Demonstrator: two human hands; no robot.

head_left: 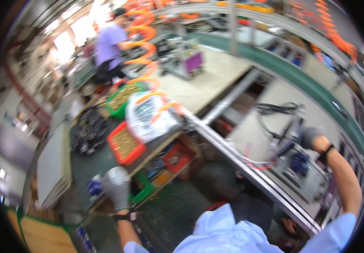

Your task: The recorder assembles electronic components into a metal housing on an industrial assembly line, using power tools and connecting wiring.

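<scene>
My left hand [118, 187], in a grey glove, is at the near corner of the dark side table. Its fingers are curled against a small blue part [94, 187], whose exact kind is lost in the blur. Over the bench on the right, my gloved right hand [309, 137] is closed around a dark, elongated handheld tool [284, 147] with a hose at its lower end. Just below that tool, another blue part [298, 163] sits on a metal fixture [293, 181]. The right fingertips are partly hidden.
On the side table are a red bin [126, 143] and a green bin [120, 101] of brass-coloured pieces, a clear plastic bag [150, 116] and black parts [90, 130]. Orange coiled hoses [142, 50] hang above. A metal rail [249, 158] edges the bench. A co-worker [109, 44] stands far left.
</scene>
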